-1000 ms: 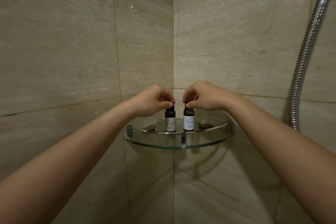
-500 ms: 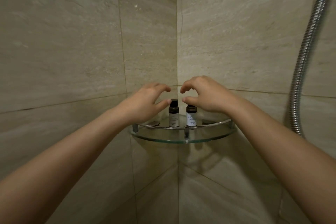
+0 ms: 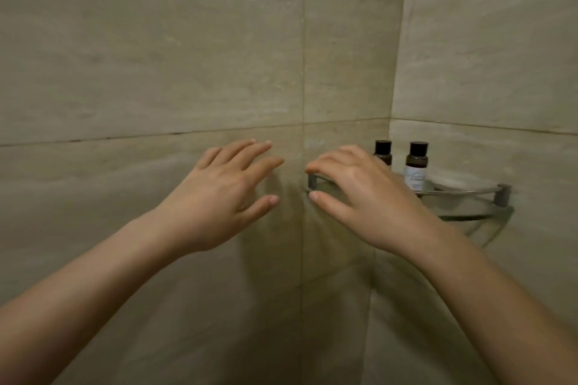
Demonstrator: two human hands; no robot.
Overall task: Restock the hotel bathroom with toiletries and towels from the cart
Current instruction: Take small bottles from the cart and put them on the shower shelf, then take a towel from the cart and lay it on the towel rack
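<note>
Bottles, two small dark ones with black caps, stand upright side by side on a glass corner shelf [image 3: 469, 216] at the right of the view. The labelled bottle [image 3: 416, 166] is in plain sight. The second bottle [image 3: 383, 151] shows only its cap and shoulder above the right hand [image 3: 359, 197].

A second ago each hand pinched a bottle cap. Both hands have since let go and drawn back to the left, and the view has swung that way too. The right hand is released, fingers spread and gently bent, in front of the shelf's near end. The left hand [image 3: 225, 194] is also released and holds nothing, hovering before the tiled wall [image 3: 156, 56] with fingers splayed. This suggests the toiletries for this shelf are now placed, and the person is probably turning away for the next item.

Whether the right fingertips touch the shelf's metal rail [image 3: 463, 193] cannot be told. The label print is too blurred to read, and the hand hides part of the shelf. No cart or towels are in view.
</note>
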